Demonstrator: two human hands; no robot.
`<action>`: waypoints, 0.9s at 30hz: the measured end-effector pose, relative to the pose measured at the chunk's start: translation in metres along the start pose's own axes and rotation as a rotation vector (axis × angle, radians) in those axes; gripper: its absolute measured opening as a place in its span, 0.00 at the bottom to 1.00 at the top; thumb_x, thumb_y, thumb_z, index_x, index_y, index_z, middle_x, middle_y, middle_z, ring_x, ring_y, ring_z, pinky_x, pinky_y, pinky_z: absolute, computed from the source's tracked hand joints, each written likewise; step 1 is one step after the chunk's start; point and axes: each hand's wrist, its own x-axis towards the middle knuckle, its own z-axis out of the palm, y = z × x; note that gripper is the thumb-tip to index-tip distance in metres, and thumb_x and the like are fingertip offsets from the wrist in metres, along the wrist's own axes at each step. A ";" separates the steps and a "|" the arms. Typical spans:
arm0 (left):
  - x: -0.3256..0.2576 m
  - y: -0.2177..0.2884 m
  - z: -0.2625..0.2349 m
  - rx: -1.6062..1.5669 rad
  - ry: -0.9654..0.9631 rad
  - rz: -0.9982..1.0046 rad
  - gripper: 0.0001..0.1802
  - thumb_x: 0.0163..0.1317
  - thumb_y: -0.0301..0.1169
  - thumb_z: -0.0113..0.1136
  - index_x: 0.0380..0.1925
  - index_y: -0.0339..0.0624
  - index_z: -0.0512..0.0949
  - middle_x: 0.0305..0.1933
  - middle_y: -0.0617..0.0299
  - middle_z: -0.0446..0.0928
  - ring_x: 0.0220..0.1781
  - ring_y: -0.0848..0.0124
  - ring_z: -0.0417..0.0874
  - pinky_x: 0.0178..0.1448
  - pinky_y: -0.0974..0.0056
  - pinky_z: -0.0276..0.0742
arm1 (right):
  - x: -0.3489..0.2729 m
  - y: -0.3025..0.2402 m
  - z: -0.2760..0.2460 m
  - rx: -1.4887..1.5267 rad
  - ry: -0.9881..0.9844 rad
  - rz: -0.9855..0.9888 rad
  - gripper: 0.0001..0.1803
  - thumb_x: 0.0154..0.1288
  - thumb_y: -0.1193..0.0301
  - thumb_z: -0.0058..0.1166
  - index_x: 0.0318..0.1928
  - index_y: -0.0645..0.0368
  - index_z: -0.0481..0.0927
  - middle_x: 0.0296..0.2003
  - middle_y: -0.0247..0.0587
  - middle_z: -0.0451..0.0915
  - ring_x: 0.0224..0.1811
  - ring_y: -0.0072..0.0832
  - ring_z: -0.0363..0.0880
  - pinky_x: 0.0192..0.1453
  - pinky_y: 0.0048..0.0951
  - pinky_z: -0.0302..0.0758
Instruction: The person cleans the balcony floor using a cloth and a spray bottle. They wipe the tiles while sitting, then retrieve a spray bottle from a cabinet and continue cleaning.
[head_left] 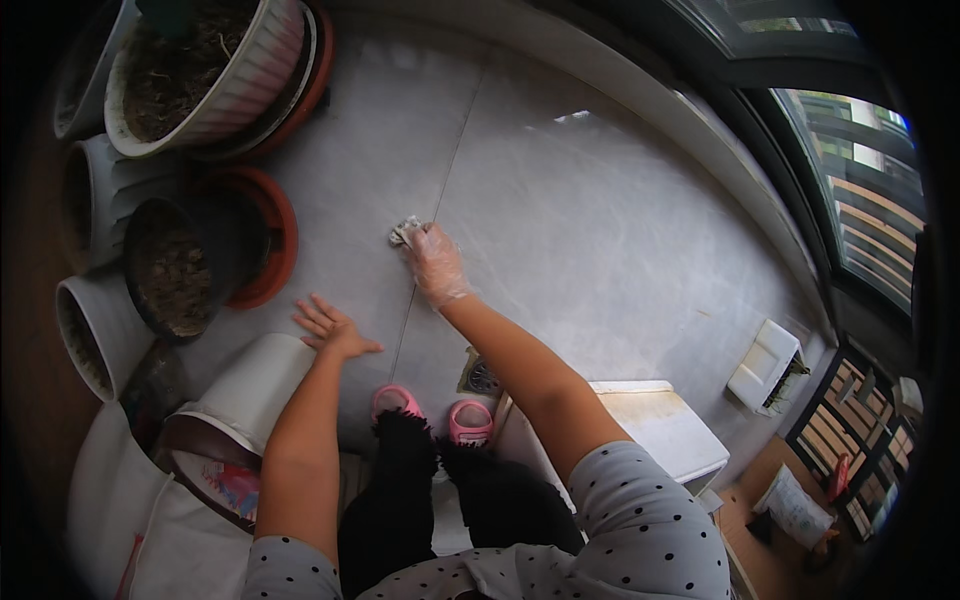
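My right hand (437, 264), in a thin clear plastic glove, is closed around a crumpled whitish cloth (403, 232). It presses the cloth to the grey tiled floor (590, 220), beside the seam between two tiles. Bare and with its fingers spread, my left hand (337, 328) is held out to the left, near a white bucket (262, 375) and an orange-red saucer (284, 240). Nothing is in it. Whether its fingers touch the floor I cannot tell.
Plant pots with soil, a large white one (250, 75) and a black one (215, 250) among them, crowd the left. A floor drain (482, 376) and a white cabinet (660, 430) sit right of my pink slippers (470, 422). A white planter (765, 365) stands far right, below windows.
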 end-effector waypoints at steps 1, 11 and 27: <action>-0.001 0.000 -0.001 0.010 -0.007 0.001 0.85 0.27 0.52 0.78 0.59 0.33 0.11 0.66 0.35 0.09 0.68 0.39 0.11 0.67 0.34 0.35 | -0.008 0.007 -0.007 -0.021 -0.074 -0.035 0.13 0.50 0.80 0.50 0.38 0.56 0.73 0.33 0.47 0.71 0.34 0.45 0.73 0.35 0.43 0.70; 0.001 -0.003 -0.001 -0.011 -0.015 0.006 0.85 0.27 0.51 0.78 0.59 0.33 0.11 0.65 0.34 0.08 0.68 0.39 0.12 0.67 0.33 0.34 | -0.085 0.070 -0.069 -0.132 -0.026 -0.013 0.19 0.46 0.84 0.51 0.41 0.54 0.74 0.30 0.43 0.73 0.31 0.41 0.73 0.33 0.38 0.71; -0.012 0.001 -0.014 0.023 -0.069 -0.022 0.82 0.31 0.52 0.76 0.60 0.32 0.13 0.65 0.32 0.10 0.68 0.38 0.13 0.68 0.35 0.34 | -0.084 0.059 -0.082 -0.084 -0.156 0.076 0.20 0.42 0.86 0.49 0.38 0.55 0.74 0.33 0.47 0.72 0.36 0.45 0.74 0.37 0.41 0.73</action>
